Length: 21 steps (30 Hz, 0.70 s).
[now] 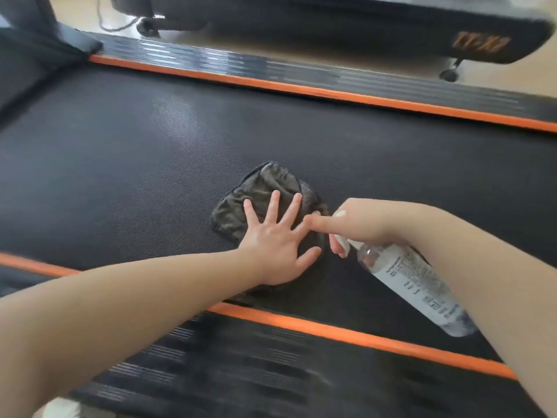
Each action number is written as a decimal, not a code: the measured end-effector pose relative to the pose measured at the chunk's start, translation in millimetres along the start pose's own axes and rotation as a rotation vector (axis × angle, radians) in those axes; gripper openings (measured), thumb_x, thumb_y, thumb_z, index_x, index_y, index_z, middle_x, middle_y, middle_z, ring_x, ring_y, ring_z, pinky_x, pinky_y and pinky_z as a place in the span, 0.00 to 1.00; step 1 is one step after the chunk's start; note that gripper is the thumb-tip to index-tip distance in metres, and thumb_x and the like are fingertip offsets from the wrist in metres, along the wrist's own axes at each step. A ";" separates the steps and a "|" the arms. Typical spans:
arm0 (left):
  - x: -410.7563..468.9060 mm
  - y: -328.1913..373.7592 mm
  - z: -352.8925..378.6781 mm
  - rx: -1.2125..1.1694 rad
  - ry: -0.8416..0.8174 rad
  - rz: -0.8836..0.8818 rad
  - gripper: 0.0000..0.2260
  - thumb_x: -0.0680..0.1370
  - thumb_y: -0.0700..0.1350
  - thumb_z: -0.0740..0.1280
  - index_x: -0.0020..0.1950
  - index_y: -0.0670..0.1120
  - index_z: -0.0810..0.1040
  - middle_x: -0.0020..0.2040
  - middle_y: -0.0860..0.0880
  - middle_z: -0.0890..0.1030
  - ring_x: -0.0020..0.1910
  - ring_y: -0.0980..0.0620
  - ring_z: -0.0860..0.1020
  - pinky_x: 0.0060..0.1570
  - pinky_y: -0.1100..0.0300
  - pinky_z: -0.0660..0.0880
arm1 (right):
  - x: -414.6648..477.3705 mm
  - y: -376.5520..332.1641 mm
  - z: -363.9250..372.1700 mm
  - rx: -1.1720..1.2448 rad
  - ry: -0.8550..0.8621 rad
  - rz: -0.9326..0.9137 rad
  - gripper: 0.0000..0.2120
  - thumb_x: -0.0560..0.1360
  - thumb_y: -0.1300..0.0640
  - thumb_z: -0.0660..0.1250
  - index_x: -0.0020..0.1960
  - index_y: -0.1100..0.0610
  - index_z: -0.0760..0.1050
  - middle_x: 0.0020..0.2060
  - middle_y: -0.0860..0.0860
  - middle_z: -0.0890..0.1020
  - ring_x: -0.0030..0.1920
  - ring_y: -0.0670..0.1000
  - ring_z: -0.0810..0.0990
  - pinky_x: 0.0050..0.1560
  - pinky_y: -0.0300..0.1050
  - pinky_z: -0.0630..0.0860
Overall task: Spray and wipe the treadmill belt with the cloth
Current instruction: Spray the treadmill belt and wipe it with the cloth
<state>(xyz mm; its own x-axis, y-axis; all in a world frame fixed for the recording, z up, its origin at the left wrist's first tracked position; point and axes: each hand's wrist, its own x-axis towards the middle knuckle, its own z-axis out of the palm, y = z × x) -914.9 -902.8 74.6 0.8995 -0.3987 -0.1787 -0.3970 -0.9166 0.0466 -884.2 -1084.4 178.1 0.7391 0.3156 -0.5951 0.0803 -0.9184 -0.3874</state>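
The cloth (262, 188), dark grey and crumpled, lies on the treadmill belt (144, 164), nearer the edge on my side than the far one. My left grip (280, 251) lies flat on it with fingers straight and spread, the palm pressing on its near part and the thumb reaching off it toward the belt. My right grip (361, 224) is just beside the cloth, curled round the neck of the spray bottle (416, 285), with the forefinger stretched out over the white spray head and its tip close to the fingers of the left. The bottle is clear with a white printed label and slants back toward me, its base up off the belt.

The belt is black with a fine ribbed weave, and a paler sheen shows on it to the far left. An orange stripe (301, 90) runs along its far edge and another (331, 330) along the near edge. Beyond each is a dark grooved side rail (241, 372).

Past the far rail is pale flooring (518, 76), and on it stands a second dark machine (331, 19) with a small wheel (449, 74) under it and a cable (105, 22) trailing beside it. Its orange lettering is too blurred to read, as is the bottle's print. My palm hides the near part of the cloth. A white shape (63, 408) at the bottom left corner is cut off; it may be a shoe.
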 end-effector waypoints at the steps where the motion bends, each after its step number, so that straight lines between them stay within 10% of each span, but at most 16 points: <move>1: 1.4 0.6 0.0 0.000 -0.006 -0.010 0.34 0.78 0.71 0.42 0.82 0.61 0.40 0.83 0.49 0.37 0.80 0.35 0.35 0.66 0.20 0.39 | -0.4 3.4 -1.7 0.006 0.013 0.005 0.39 0.74 0.22 0.54 0.34 0.54 0.84 0.30 0.46 0.84 0.33 0.48 0.81 0.40 0.45 0.74; 11: 17.4 85.7 -2.2 0.083 -0.016 0.611 0.32 0.80 0.70 0.46 0.82 0.63 0.46 0.84 0.52 0.43 0.81 0.38 0.39 0.69 0.23 0.37 | -30.0 72.3 -25.4 0.289 0.370 0.194 0.37 0.74 0.24 0.58 0.31 0.56 0.82 0.30 0.48 0.85 0.29 0.53 0.84 0.33 0.43 0.74; 21: 30.1 47.4 -5.6 0.009 -0.023 0.230 0.32 0.77 0.73 0.44 0.80 0.67 0.43 0.83 0.55 0.40 0.81 0.40 0.37 0.67 0.20 0.37 | -4.2 66.8 -10.5 0.212 0.348 0.135 0.35 0.75 0.25 0.57 0.33 0.54 0.83 0.26 0.46 0.83 0.33 0.49 0.81 0.36 0.44 0.71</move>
<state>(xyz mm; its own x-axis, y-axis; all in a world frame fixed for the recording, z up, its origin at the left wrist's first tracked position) -905.6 -958.5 77.0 0.7810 -0.5961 -0.1863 -0.5927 -0.8015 0.0797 -874.9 -1149.5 162.2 0.9182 0.0633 -0.3911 -0.1447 -0.8653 -0.4799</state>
